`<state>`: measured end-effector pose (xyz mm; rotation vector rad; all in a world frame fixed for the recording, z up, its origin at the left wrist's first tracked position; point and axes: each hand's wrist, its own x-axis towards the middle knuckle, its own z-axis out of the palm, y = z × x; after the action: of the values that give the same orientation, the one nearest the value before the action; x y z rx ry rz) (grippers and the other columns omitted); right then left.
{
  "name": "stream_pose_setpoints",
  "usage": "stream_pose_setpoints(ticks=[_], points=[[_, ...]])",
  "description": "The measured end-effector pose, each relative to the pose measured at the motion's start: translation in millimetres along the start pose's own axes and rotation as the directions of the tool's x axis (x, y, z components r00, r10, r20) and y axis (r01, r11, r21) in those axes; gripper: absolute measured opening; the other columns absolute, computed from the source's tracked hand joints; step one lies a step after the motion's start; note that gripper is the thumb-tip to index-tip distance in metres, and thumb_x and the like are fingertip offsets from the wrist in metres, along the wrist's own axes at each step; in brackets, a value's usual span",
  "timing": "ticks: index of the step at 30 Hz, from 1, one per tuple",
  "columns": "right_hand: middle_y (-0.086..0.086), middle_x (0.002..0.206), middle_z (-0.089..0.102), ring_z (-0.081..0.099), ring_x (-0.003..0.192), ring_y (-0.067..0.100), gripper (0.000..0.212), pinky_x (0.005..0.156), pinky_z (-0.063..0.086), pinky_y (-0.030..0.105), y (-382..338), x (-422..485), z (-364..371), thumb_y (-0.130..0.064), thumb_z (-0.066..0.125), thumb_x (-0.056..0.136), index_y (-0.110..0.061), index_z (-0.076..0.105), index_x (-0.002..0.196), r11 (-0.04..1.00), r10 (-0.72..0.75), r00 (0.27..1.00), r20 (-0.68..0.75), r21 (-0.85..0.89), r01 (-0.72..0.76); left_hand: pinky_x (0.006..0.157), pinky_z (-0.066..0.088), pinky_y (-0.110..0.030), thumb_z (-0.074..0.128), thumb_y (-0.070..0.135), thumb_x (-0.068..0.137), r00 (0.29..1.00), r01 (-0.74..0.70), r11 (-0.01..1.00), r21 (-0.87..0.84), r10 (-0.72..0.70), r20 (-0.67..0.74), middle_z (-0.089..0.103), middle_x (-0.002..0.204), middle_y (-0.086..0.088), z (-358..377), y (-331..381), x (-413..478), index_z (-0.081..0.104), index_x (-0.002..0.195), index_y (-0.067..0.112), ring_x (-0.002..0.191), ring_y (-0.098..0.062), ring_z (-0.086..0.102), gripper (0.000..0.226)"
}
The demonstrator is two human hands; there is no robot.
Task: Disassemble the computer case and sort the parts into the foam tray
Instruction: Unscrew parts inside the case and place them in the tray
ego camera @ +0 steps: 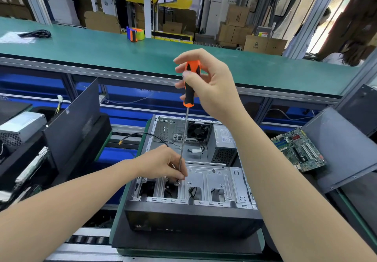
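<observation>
Head view: our right hand (212, 86) grips the screwdriver (189, 90), left hand (163, 163) pinches its shaft; tilting risks slipping off the drive-cage screw (177, 183).

Bright, even indoor light — window glare upper right, wide-angle bending at edges, sharp centre.

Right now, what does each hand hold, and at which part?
The right hand grips the screwdriver by its handle; the left hand pinches its shaft near the tip.
</observation>
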<state>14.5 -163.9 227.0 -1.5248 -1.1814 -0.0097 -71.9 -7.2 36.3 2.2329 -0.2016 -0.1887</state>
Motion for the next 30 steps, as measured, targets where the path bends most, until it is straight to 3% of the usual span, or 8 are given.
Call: stream_pose_setpoints(ticks=[4, 7, 10, 15, 17, 23, 27, 30], points=[[-0.003, 0.075, 0.063, 0.053, 0.063, 0.011, 0.012, 0.07, 0.052, 0.031, -12.2, -1.6, 10.0, -0.02, 0.068, 0.099, -0.017, 0.074, 0.109, 0.882, -0.185, 0.973, -0.135, -0.461, 0.104, 0.081, 0.062, -0.029, 0.081, 0.028, 0.089, 0.999, -0.024, 1.0, 0.008, 0.024, -0.026, 0.078, 0.081, 0.01, 1.9, 0.1, -0.8, 0.08, 0.095, 0.028, 0.075, -0.01, 0.076, 0.005], [-0.001, 0.085, 0.058, 0.056, 0.078, 0.018, 0.023, 0.078, 0.047, 0.034, -22.0, -1.9, 15.4, -0.032, 0.071, 0.099, -0.018, 0.076, 0.118, 0.776, -0.161, 0.977, -0.142, -0.629, 0.036, 0.078, 0.061, -0.025, 0.082, 0.028, 0.088, 0.998, -0.047, 0.999, 0.028, 0.048, -0.041, 0.078, 0.076, 0.01, 2.4, 0.0, 0.8, 0.081, 0.093, 0.024, 0.071, -0.011, 0.076, 0.006], [0.0, 0.091, 0.051, 0.053, 0.083, 0.021, 0.039, 0.081, 0.041, 0.032, -26.9, -4.0, 19.4, -0.035, 0.074, 0.098, -0.022, 0.07, 0.135, 0.766, -0.08, 0.99, -0.116, -0.643, -0.013, 0.076, 0.061, -0.023, 0.084, 0.032, 0.086, 0.997, -0.061, 0.997, 0.039, 0.063, -0.053, 0.077, 0.073, 0.01, 3.1, -2.0, 1.3, 0.082, 0.091, 0.023, 0.07, -0.011, 0.076, 0.01], [0.002, 0.09, 0.07, 0.065, 0.084, 0.018, 0.035, 0.086, 0.05, 0.025, -27.6, -2.5, 14.0, -0.011, 0.07, 0.098, -0.017, 0.07, 0.132, 0.883, -0.058, 0.997, -0.041, -0.467, 0.032, 0.076, 0.061, -0.023, 0.085, 0.035, 0.084, 0.999, -0.04, 0.999, -0.012, 0.04, -0.028, 0.079, 0.079, 0.01, 0.3, -5.1, 1.9, 0.081, 0.088, 0.033, 0.076, -0.01, 0.077, 0.006], [0.0, 0.096, 0.072, 0.071, 0.085, 0.017, 0.03, 0.087, 0.058, 0.032, -25.0, -0.8, 10.2, -0.004, 0.067, 0.097, -0.016, 0.071, 0.124, 0.923, -0.02, 0.999, -0.042, -0.386, 0.002, 0.08, 0.06, -0.023, 0.083, 0.033, 0.087, 0.999, -0.032, 0.999, -0.009, 0.033, 0.021, 0.079, 0.088, 0.012, -3.5, -4.7, 1.3, 0.08, 0.09, 0.044, 0.085, -0.007, 0.076, 0.011], [0.008, 0.107, 0.073, 0.078, 0.098, 0.019, 0.024, 0.075, 0.067, 0.036, -21.1, 3.9, 2.5, 0.004, 0.056, 0.092, -0.017, 0.063, 0.1, 0.995, 0.048, 0.996, 0.075, -0.096, -0.041, 0.088, 0.057, -0.016, 0.072, 0.009, 0.095, 0.994, -0.022, 0.999, 0.047, 0.017, 0.11, 0.078, 0.103, 0.017, -8.4, -8.1, -0.9, 0.078, 0.112, 0.028, 0.099, -0.001, 0.074, 0.026], [0.021, 0.085, 0.072, 0.077, 0.074, 0.026, 0.014, 0.067, 0.066, 0.05, -14.6, 8.6, 2.0, 0.003, 0.055, 0.081, -0.011, 0.056, 0.085, 0.988, 0.093, 0.992, 0.086, 0.117, -0.103, 0.09, 0.056, -0.018, 0.069, 0.009, 0.097, 0.993, -0.036, 0.998, 0.042, 0.031, 0.117, 0.078, 0.105, 0.017, -9.4, -7.8, -0.3, 0.077, 0.114, 0.029, 0.102, -0.002, 0.073, 0.027], [0.015, 0.066, 0.061, 0.055, 0.048, 0.024, 0.018, 0.054, 0.057, 0.041, -11.1, 12.6, 3.4, 0.007, 0.05, 0.069, -0.01, 0.05, 0.075, 0.927, 0.138, 0.985, 0.099, 0.337, -0.164, 0.091, 0.056, -0.02, 0.069, 0.014, 0.098, 0.989, -0.053, 0.997, 0.048, 0.045, 0.139, 0.077, 0.106, 0.017, -9.6, -5.5, 0.0, 0.075, 0.116, 0.032, 0.102, -0.002, 0.073, 0.026]])
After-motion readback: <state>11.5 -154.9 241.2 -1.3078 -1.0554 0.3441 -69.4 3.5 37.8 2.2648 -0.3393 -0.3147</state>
